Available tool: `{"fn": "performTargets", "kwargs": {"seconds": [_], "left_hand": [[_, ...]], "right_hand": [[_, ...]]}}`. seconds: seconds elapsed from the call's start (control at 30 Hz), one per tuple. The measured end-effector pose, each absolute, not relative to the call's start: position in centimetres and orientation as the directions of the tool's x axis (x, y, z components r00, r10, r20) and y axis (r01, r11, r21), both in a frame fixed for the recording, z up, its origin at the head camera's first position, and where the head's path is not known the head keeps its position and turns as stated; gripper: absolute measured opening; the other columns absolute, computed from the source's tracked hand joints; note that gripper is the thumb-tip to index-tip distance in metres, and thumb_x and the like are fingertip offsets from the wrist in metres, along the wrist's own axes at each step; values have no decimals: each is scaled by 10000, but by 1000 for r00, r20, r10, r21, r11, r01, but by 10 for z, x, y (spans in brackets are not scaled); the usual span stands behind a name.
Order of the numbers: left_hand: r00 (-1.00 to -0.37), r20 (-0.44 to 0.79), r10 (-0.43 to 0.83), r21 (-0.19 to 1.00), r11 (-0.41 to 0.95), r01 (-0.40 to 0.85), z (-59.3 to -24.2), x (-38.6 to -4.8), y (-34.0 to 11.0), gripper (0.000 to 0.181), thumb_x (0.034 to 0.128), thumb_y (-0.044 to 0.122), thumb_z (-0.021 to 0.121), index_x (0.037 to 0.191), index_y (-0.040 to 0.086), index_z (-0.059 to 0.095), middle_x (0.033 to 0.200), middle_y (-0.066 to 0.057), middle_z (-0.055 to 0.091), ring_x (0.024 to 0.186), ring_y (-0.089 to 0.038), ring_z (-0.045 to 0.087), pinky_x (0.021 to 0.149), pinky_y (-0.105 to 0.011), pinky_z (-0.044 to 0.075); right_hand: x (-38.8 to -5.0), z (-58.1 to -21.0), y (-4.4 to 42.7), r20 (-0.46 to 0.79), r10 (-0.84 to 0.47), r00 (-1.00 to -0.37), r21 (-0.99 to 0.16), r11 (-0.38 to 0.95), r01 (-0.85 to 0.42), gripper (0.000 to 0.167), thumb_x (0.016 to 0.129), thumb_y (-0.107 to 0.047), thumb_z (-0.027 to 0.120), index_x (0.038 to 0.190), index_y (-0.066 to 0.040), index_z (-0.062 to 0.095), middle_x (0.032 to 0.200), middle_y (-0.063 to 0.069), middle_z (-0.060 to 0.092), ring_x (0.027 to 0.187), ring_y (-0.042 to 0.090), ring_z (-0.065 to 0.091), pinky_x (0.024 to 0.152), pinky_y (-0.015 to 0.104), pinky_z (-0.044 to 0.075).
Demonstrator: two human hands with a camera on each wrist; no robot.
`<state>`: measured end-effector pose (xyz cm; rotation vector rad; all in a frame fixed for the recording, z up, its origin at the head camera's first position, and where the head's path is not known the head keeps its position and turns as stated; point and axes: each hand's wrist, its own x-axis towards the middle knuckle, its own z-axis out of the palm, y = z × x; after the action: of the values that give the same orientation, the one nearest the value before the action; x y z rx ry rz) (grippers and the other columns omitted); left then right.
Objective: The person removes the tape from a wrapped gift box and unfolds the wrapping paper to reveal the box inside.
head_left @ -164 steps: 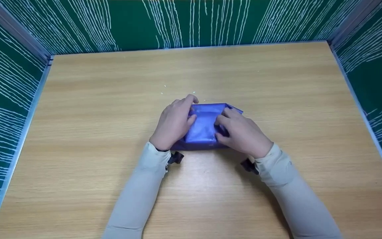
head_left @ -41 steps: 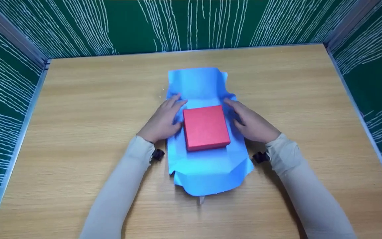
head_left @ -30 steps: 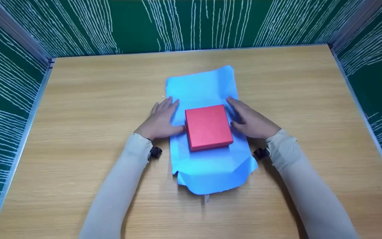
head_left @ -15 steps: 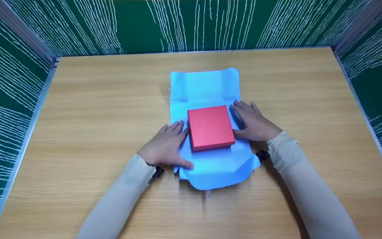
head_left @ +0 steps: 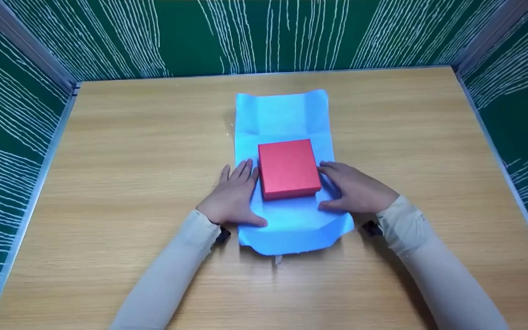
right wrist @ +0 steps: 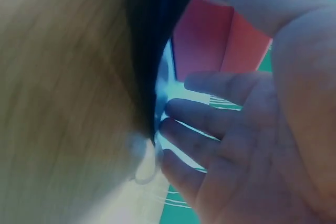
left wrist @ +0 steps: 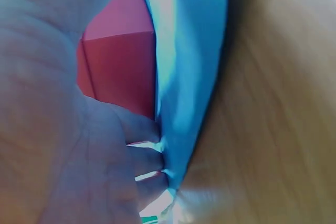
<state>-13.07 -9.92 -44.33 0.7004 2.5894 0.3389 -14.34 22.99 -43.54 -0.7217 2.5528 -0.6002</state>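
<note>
A red square box (head_left: 288,168) rests, slightly turned, on a creased sheet of blue wrapping paper (head_left: 287,112) in the head view. The near edge of the paper curls up, and a small strip of clear tape (head_left: 278,260) hangs from it. My left hand (head_left: 236,195) lies with spread, straight fingers on the paper's left edge, close beside the box. On the opposite side my right hand (head_left: 358,188) rests on the paper's right edge, its fingers extended near the box. Both wrist views show the box (left wrist: 119,66) beyond the fingers, with neither hand gripping it.
The wooden table (head_left: 145,151) extends around the paper. Green panels (head_left: 186,36) with white streaks stand along the back and both sides. Tiny white specks lie left of the paper.
The blue package has been opened out flat, uncovering the red box. Lately my left hand has slid nearer along the paper's edge, followed by my right hand; the box has shifted slightly.
</note>
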Motion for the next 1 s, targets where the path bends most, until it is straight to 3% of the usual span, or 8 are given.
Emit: {"fn": "performTargets", "kwargs": {"seconds": [0.2,0.47,0.53,0.73,1.0], "left_hand": [[-791,-346,504,337,854,396,-444,-134,-100,1332,739,770,736,1648,55,76,1729,-142,-31,1598,-303,-52,1242,-586,-58],[-815,-297,497,298,859,416,-428,-112,-90,990,840,627,763,1566,44,427,1635,-177,363,1520,-339,308,1254,-542,145],[-801,-322,505,295,857,423,-424,-105,-90,1033,816,661,764,1572,48,418,1649,-180,338,1528,-344,294,1252,-544,158],[-760,-402,511,299,858,418,-425,-89,-88,1326,689,710,838,1641,38,205,1718,-195,86,1588,-373,75,1244,-613,80],[-737,-409,538,304,842,446,-431,-89,-98,1386,658,681,881,1655,67,139,1730,-148,4,1598,-322,-14,1239,-617,-24]], "right_hand": [[-130,-433,226,-261,-592,-762,-478,765,-431,1075,810,-589,817,1583,3,362,1614,249,349,1492,454,310,1207,591,265],[-119,-435,226,-317,-576,-753,-441,793,-421,1145,777,-600,841,1615,-31,305,1689,191,220,1547,414,211,1216,564,265],[-117,-436,225,-329,-566,-756,-441,800,-407,1163,775,-582,852,1624,-34,277,1700,182,190,1557,408,184,1210,558,277],[-113,-439,224,-330,-556,-763,-435,807,-401,1166,781,-517,874,1629,-22,245,1711,172,154,1568,405,147,1198,541,305],[-111,-445,228,-321,-553,-768,-462,800,-383,1142,785,-527,863,1640,-78,253,1722,138,140,1580,382,112,1200,554,295]]}}
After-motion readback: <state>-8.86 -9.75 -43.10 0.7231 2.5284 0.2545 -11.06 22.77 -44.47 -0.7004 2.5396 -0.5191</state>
